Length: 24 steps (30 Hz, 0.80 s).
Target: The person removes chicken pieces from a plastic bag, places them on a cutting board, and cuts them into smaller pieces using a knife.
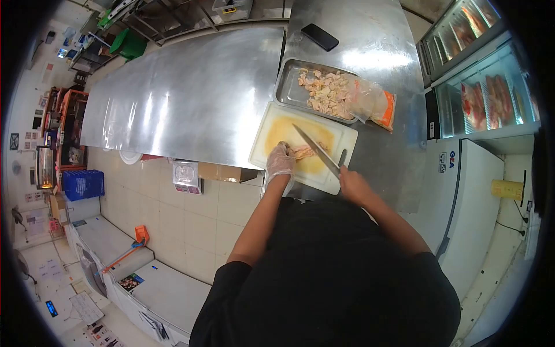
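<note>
A large knife point(317, 150) is held in my right hand point(354, 186), its fingers wrapped round the handle. The blade points up and left over a piece of pale raw meat point(306, 151) on a white cutting board point(267, 128) with a yellowish stained middle. My left hand point(280, 160), in a clear plastic glove, is closed on the left end of the meat. Behind the board, a metal tray point(284, 87) holds many small cut pieces point(326, 92). A clear plastic bag point(367, 99) lies over the tray's right side.
The board and tray stand on a steel table point(393, 173). A black phone point(319, 37) lies near its far side. Another steel table point(191, 92) adjoins at the left. At the right stand a white freezer point(468, 196) and a lit display fridge point(491, 101).
</note>
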Motion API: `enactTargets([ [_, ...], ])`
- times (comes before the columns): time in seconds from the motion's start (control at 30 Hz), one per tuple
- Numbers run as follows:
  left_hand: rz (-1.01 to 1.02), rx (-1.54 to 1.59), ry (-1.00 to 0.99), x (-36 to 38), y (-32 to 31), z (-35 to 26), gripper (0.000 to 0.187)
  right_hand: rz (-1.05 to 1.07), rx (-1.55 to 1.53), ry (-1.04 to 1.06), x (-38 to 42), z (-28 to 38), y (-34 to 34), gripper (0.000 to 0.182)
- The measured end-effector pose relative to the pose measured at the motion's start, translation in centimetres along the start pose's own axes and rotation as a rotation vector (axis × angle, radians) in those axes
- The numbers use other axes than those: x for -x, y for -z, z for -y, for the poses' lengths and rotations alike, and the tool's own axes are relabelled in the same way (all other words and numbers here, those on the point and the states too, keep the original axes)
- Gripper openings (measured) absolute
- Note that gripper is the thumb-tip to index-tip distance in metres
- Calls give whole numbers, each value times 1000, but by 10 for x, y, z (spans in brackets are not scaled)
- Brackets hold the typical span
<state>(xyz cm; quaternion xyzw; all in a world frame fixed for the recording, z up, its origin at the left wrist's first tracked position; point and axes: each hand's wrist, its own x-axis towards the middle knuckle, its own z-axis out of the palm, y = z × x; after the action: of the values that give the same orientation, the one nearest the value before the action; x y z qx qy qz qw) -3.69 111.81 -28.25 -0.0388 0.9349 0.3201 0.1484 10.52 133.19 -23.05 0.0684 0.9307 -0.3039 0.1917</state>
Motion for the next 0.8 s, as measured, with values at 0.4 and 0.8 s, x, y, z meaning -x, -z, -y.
enactTargets([
  [0.4,81,-229,-498,-15,-7,-3,18,146,153,-99,9,17,-10,16],
  [0.8,-5,-191,-561,-12,-20,13,15,-99,59,143,-119,77,-27,14],
])
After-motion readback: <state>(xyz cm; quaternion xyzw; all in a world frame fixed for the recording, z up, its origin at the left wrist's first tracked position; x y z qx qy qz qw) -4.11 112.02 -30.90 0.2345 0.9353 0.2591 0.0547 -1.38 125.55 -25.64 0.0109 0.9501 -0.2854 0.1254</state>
